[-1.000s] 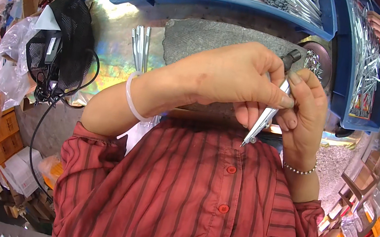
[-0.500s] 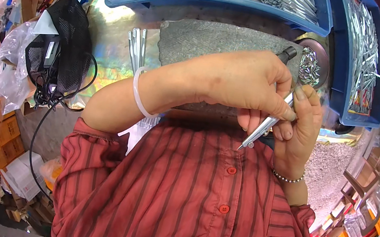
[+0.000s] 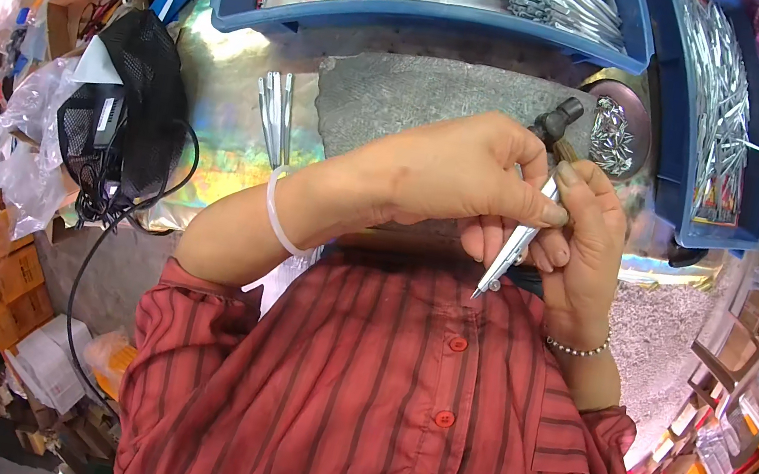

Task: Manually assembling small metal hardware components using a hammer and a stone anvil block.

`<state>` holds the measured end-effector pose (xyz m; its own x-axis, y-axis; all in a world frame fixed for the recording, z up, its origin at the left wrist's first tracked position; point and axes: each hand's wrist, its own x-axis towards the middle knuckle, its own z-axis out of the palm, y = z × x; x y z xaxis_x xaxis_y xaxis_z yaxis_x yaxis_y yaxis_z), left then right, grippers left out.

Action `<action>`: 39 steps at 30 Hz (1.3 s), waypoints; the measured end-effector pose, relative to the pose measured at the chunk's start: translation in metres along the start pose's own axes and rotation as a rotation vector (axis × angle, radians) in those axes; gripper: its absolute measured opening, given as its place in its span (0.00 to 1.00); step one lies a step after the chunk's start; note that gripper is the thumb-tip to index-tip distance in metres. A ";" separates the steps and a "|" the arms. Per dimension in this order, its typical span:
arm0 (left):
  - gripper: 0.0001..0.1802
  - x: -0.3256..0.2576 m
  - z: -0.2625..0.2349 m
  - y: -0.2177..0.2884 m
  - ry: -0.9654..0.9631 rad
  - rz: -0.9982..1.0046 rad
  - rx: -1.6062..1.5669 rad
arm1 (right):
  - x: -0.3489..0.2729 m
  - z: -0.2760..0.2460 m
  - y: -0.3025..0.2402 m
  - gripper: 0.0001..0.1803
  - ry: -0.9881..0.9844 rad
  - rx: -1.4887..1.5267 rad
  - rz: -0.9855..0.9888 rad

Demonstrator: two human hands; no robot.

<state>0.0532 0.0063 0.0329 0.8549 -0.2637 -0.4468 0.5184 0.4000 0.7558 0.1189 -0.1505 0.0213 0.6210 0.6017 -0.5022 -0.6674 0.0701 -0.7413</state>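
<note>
We have the slim silvery metal tool (image 3: 511, 250) before the striped shirt (image 3: 357, 365), our left hand (image 3: 482, 172) and right hand (image 3: 592, 229) both pinching its upper part, and judge it light, stiff and slick, best held there, clear of the pointed end (image 3: 477, 295).

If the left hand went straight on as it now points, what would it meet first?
Beyond the slim silver tool in its grip, the left hand would probably meet the right hand first, though depth is unclear.
</note>
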 end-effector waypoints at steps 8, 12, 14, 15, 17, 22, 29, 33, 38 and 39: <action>0.11 0.002 0.004 -0.001 -0.014 0.045 0.004 | -0.003 -0.003 -0.015 0.06 0.003 -0.099 -0.010; 0.06 -0.019 0.010 -0.004 0.269 0.341 0.316 | -0.011 -0.038 -0.056 0.06 0.070 -0.459 -0.381; 0.05 -0.035 0.011 -0.008 0.453 0.416 0.400 | -0.003 -0.068 -0.071 0.07 0.255 -0.973 -0.507; 0.07 -0.036 0.009 -0.016 0.563 0.547 0.440 | 0.005 -0.083 -0.068 0.06 0.382 -1.266 -0.553; 0.08 -0.041 0.008 -0.029 0.672 0.691 0.474 | 0.024 -0.116 -0.056 0.06 0.443 -1.666 -0.689; 0.10 -0.050 0.000 -0.046 0.910 0.757 0.722 | 0.039 -0.123 -0.040 0.08 0.541 -1.922 -0.408; 0.05 -0.045 0.000 -0.061 0.945 0.559 0.667 | -0.053 -0.018 -0.081 0.10 -0.055 -1.685 -0.952; 0.02 -0.044 -0.004 -0.069 0.958 0.585 0.828 | -0.119 0.027 -0.109 0.14 -0.473 -1.568 -0.455; 0.03 -0.048 -0.010 -0.071 0.916 0.583 0.841 | -0.090 0.036 -0.094 0.13 -0.518 -1.538 -0.573; 0.03 -0.050 -0.009 -0.071 0.932 0.581 0.842 | -0.082 0.048 -0.088 0.13 -0.534 -1.534 -0.615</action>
<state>-0.0268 -0.0013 -0.0026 0.8125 0.5684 0.1293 0.2031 -0.4841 0.8511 0.1073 -0.1674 0.1491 0.2093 0.9765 -0.0518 0.7558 -0.1951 -0.6251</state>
